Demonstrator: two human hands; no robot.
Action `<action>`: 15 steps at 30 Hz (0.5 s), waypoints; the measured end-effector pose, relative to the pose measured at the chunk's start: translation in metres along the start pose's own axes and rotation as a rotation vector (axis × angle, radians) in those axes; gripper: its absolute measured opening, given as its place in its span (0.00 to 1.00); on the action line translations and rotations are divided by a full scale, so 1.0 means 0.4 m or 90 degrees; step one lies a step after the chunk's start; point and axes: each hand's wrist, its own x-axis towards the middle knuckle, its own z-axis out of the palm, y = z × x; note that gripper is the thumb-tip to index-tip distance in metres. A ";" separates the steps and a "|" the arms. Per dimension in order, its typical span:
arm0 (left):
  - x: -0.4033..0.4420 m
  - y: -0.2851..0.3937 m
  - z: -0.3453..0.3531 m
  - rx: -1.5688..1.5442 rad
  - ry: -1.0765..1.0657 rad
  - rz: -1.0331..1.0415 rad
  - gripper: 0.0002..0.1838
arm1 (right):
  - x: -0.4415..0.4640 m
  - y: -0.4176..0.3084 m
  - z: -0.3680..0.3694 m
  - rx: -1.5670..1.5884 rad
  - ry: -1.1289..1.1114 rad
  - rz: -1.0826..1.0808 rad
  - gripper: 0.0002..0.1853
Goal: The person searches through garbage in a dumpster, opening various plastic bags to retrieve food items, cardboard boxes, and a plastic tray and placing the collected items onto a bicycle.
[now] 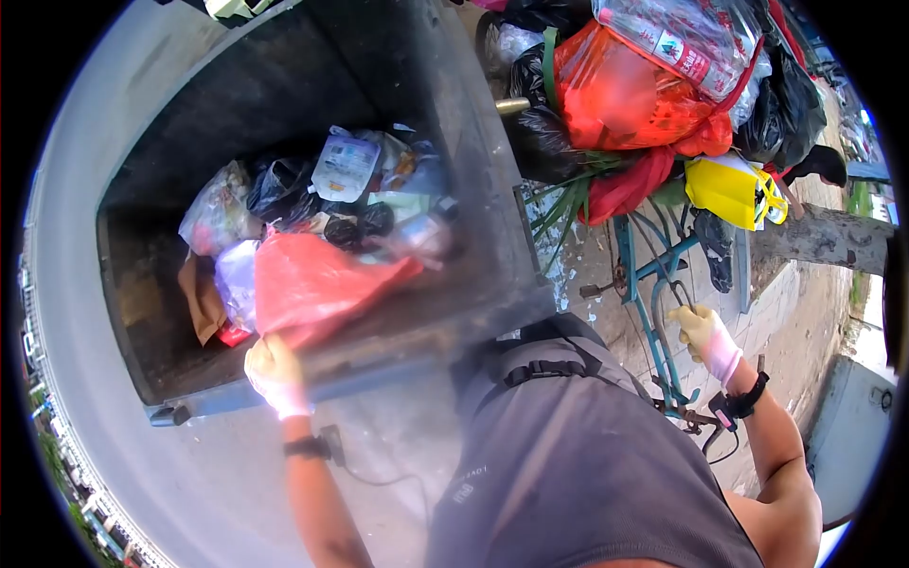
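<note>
My left hand [275, 374], in a pale work glove, is closed on the lower edge of a red plastic bag [317, 284]. The bag spreads over other rubbish inside a large dark metal bin [133, 312]. Around it lie a purple bag [237, 284], a clear bag of waste [221, 210], a flattened white-and-blue pack [346, 168] and small black bags [275, 186]. My right hand [703, 341], also gloved, is out to the side beside a blue bicycle [660, 331]. Its fingers are curled near a thin grey curved rod; what they grip is unclear.
Beyond the bicycle is a heap of stuffed bags: an orange-red one [606, 95], black ones [781, 109] and a yellow bag [724, 192]. Clear plastic bottles [668, 43] lie on top. A tree trunk [833, 237] stands at the right. The bin's near rim is against my waist.
</note>
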 end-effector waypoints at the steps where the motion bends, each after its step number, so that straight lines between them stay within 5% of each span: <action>1: 0.000 0.001 -0.003 -0.004 0.001 -0.001 0.21 | 0.008 0.006 0.002 -0.022 0.006 -0.004 0.27; 6: -0.012 -0.035 0.022 -0.020 0.005 0.015 0.25 | 0.035 -0.026 -0.035 0.459 -0.346 0.069 0.21; 9: -0.005 -0.174 0.073 0.011 0.009 0.035 0.26 | 0.103 -0.002 0.014 0.614 -0.388 -0.032 0.16; 10: 0.005 -0.173 0.057 0.055 -0.086 -0.066 0.34 | 0.134 0.024 0.052 0.692 -0.401 -0.063 0.16; 11: -0.004 -0.143 0.055 0.056 -0.011 -0.003 0.34 | 0.165 0.049 0.085 0.767 -0.453 -0.071 0.15; 12: 0.013 -0.416 0.213 0.116 0.250 0.184 0.31 | 0.178 0.067 0.114 0.838 -0.509 -0.081 0.14; 14: 0.015 -0.442 0.249 0.153 0.274 0.112 0.31 | 0.134 0.063 0.159 0.889 -0.504 -0.157 0.12; 15: -0.005 -0.274 0.144 0.137 0.153 0.055 0.31 | 0.080 0.044 0.168 0.894 -0.466 -0.133 0.11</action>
